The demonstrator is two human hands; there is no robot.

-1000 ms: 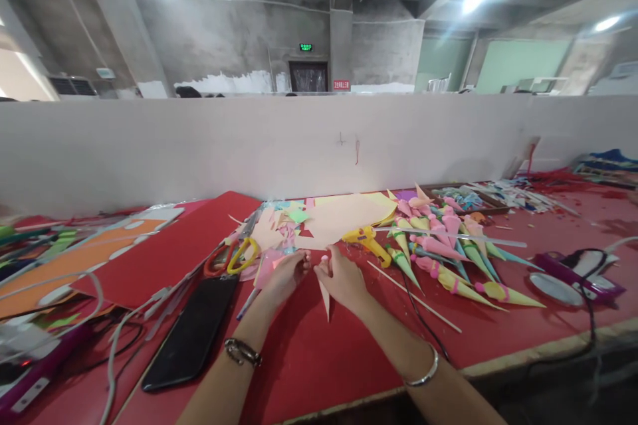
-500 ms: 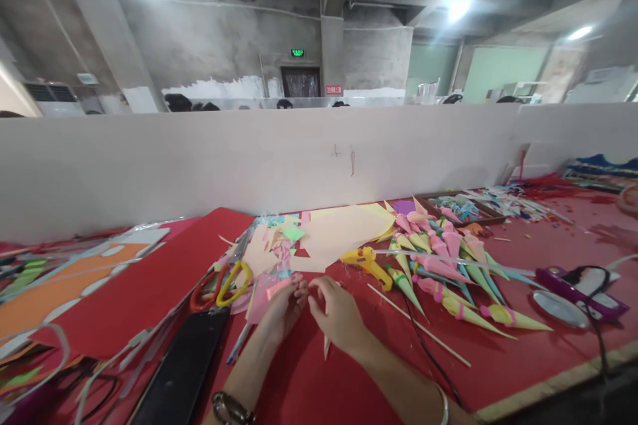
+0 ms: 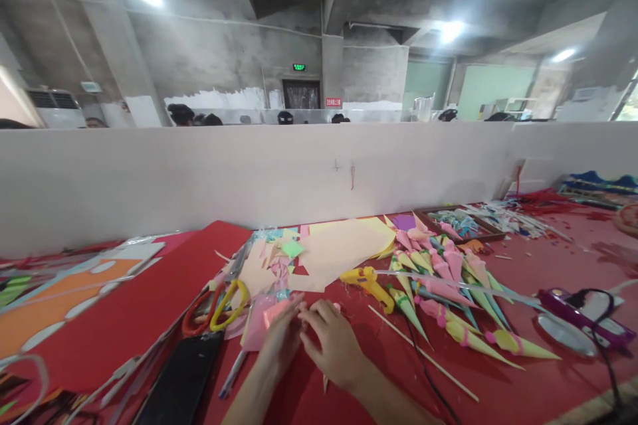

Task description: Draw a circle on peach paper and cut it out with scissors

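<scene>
Low in the middle, my left hand [image 3: 283,337] and my right hand [image 3: 333,340] meet at the fingertips above the red table [image 3: 299,398]. The fingers of both are curled in; whatever lies between them is too small or hidden to make out. A pink paper piece [image 3: 255,324] lies beside my left hand, with a pen [image 3: 233,375] below it. To the right of my right hand are a yellow glue gun [image 3: 371,284] and a thin stick [image 3: 423,353]. Several pink, yellow and green paper cones [image 3: 451,272] are heaped beyond them.
Yellow-handled scissors [image 3: 230,305], a black phone [image 3: 182,378] and a red sheet [image 3: 129,305] lie to the left. Cream paper [image 3: 343,246] lies behind my hands. A purple device [image 3: 585,319] with a black cord is at the right. A white partition [image 3: 249,172] stands behind.
The view has tilted up slightly, so the table sits lower in the picture. My hands have drawn closer together, my right hand shifting a little left.
</scene>
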